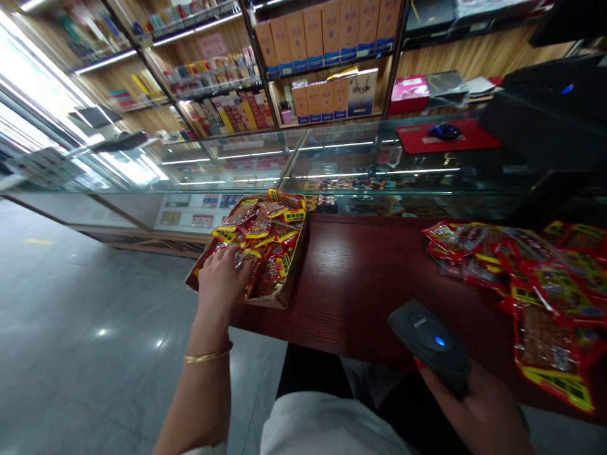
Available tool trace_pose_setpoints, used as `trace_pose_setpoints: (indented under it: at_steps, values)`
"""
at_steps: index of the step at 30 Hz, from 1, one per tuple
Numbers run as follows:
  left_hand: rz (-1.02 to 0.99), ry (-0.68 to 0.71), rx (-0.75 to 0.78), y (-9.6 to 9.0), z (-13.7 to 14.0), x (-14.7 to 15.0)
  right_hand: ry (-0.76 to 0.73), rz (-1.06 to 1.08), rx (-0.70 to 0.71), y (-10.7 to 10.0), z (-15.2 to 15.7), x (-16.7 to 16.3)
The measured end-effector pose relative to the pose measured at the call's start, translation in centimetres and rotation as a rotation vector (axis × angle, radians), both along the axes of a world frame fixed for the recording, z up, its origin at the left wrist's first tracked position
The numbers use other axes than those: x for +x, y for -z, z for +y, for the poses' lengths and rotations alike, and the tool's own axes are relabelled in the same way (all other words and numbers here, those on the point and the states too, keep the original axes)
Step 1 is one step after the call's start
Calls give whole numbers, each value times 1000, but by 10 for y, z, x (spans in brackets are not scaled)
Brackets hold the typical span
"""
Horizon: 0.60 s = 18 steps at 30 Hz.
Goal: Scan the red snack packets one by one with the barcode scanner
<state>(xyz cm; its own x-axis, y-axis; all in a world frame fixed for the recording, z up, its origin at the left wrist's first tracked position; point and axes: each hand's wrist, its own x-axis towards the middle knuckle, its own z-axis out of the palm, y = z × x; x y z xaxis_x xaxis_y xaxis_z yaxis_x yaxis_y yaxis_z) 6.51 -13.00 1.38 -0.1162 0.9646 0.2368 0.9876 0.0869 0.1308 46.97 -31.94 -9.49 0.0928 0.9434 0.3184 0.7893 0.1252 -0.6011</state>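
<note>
My left hand [222,275] reaches into a shallow cardboard box [284,296] filled with red and yellow snack packets [272,224]. Its fingers curl down over a packet [252,258] near the box's left front, and the fingertips are partly hidden. Low on the right, my right hand [488,404] is wrapped round the handle of a dark barcode scanner [429,341]. A blue light glows on top of the scanner, whose head points up and to the left above the counter's front edge.
The box stands at the left end of a dark red wooden counter [346,278]. More snack packets [545,272] lie piled on the right. Behind is a glass display case [341,151] with a mouse [444,131] on a red mat. Stocked shelves line the wall.
</note>
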Motion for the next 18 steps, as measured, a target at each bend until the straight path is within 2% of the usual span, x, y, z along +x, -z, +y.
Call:
trace_pose_setpoints:
  at_steps: [2, 4, 7, 10, 12, 15, 17, 18]
  values:
    - [134, -29, -172, 2, 3, -17, -17, 6, 0, -3, 2, -6]
    - [198, -15, -267, 6, 7, -18, -20, 0, -2, -4, 1, -9]
    - [224, -24, -279, 10, 10, -8, 2, -4, -26, 0, -4, -8]
    - [100, -26, -295, 6, 9, -4, 23, 13, -48, 4, -10, -1]
    - [-26, -75, -234, -1, 3, -3, 26, 30, -47, 6, -13, 2]
    - [-284, -120, 38, -15, -8, 9, 72, 46, -58, 6, -14, 4]
    - [-541, -52, 201, -19, -12, 32, 121, 53, -67, 4, -14, 3]
    - [-679, 11, 228, -19, -11, 49, 142, 57, -69, 3, -13, 2]
